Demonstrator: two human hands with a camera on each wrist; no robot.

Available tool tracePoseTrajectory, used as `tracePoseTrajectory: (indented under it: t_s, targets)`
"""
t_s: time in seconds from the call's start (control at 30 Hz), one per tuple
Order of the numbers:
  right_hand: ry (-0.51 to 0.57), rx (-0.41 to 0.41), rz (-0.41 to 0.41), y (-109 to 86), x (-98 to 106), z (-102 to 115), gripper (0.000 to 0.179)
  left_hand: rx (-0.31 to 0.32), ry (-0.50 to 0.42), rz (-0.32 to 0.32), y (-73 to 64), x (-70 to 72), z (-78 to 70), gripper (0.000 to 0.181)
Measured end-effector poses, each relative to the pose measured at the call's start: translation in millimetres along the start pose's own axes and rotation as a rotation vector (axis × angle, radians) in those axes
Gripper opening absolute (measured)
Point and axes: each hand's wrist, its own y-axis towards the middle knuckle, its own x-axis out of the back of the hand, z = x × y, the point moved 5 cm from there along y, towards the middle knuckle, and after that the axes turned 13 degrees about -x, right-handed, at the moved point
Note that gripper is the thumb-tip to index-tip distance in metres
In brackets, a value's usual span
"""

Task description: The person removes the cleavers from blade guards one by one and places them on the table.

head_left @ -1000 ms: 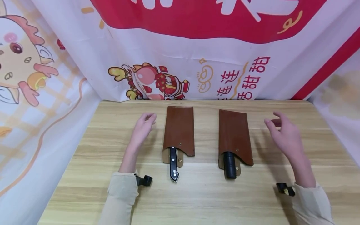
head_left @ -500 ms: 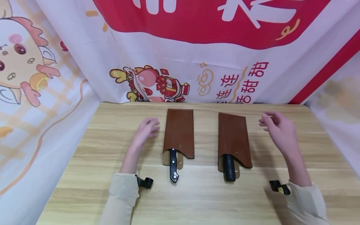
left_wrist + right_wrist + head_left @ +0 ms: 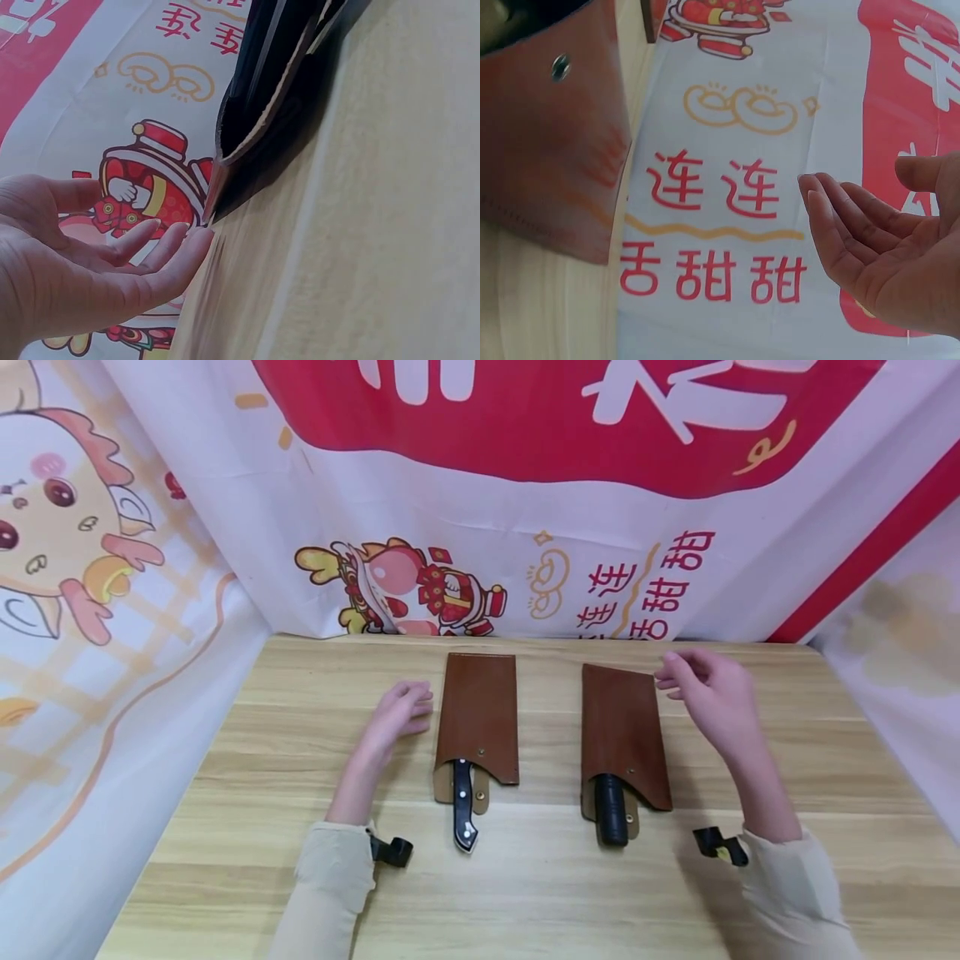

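Observation:
Two brown leather knife sheaths lie side by side on the wooden table. From the left sheath sticks out a black riveted knife handle, pointing toward me. The right sheath has a thicker, ridged black handle in its mouth. My left hand, fingers loosely bent and holding nothing, is just left of the left sheath. Close to the upper right corner of the right sheath is my right hand, also empty; its relaxed fingers show in the right wrist view.
The wooden table runs back to a white cloth backdrop with red lettering and cartoon prints. Another printed cloth hangs along the left side. Each wrist wears a small black camera mount.
My right hand has moved left, up to the right sheath. My left hand has shifted slightly right toward the left sheath. Both sheaths stay in place; the head view has tilted a little.

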Motion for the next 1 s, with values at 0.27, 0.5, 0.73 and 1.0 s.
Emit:
tracePoseTrajectory:
  t_s: [0.27, 0.5, 0.73, 1.0]
  targets:
    - [0.023, -0.001, 0.040, -2.2, -13, 13, 0.046, 0.004, -0.003, 0.013, -2.0, -7.1, 0.7, 0.054]
    - [0.067, 0.012, 0.080, -5.3, -25, 23, 0.045, 0.013, -0.008, 0.011, -2.7, -7.8, 2.5, 0.053]
    - [0.110, -0.008, 0.138, -8.1, -37, 30, 0.051, 0.006, -0.012, 0.015, -2.6, -8.3, 3.6, 0.055]
    - [0.130, -0.018, 0.171, -8.6, -49, 35, 0.051, 0.008, -0.013, 0.010, -4.2, -7.9, 2.9, 0.054]
